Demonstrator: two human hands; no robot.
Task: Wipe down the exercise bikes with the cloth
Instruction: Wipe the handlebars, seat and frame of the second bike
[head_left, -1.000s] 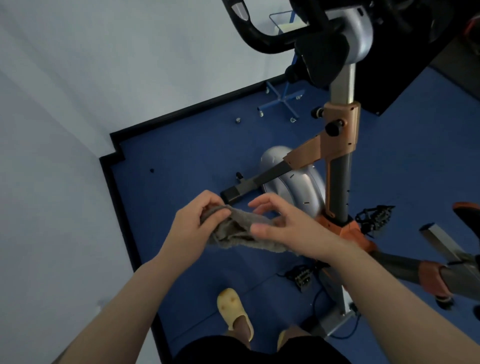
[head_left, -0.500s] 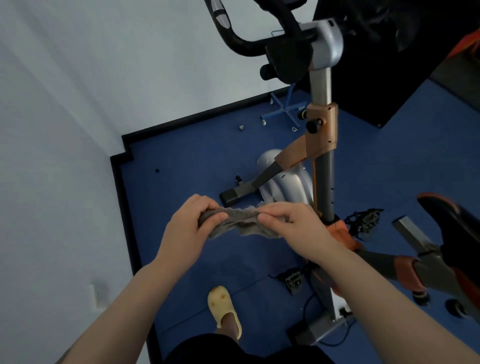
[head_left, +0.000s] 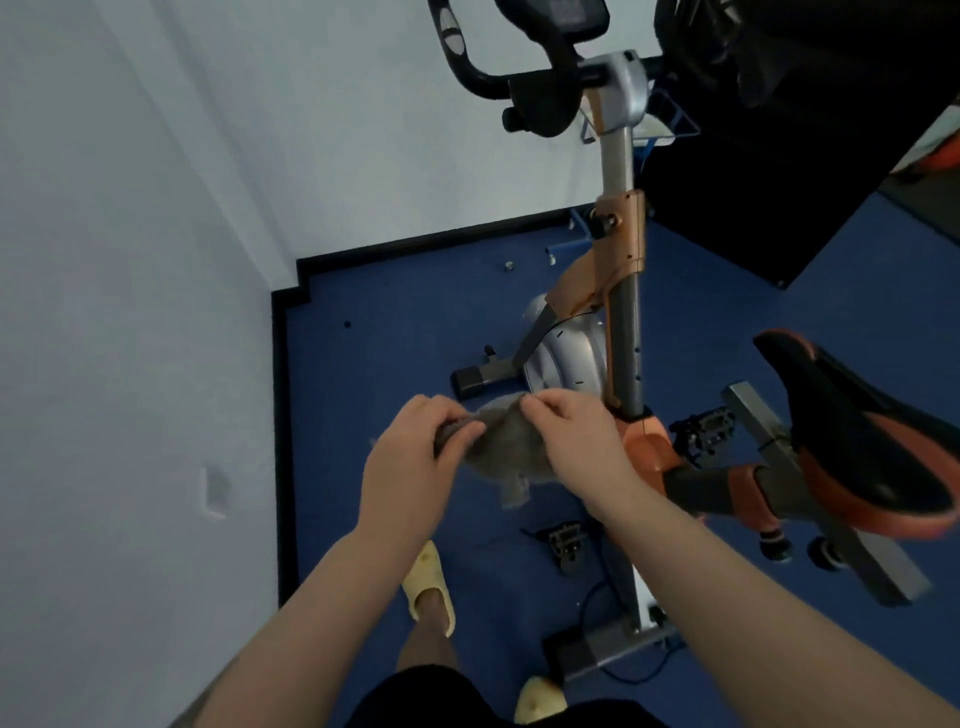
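Head view, both hands' fingers (head_left: 460, 434) pinching fuzzy grey cloth (head_left: 501, 449), crumpled, above metal bike (head_left: 621, 312)

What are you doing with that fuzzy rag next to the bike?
A person stands beside an exercise bike, holding a grey cloth in front of them. The left hand grips one end and the right hand pinches the top edge. The cloth is not touching the bike, so no wiping is happening now.

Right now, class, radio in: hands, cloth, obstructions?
Left hand and right hand pinching grey fuzzy cloth. Orange-and-silver exercise bike untouched. Nothing between.
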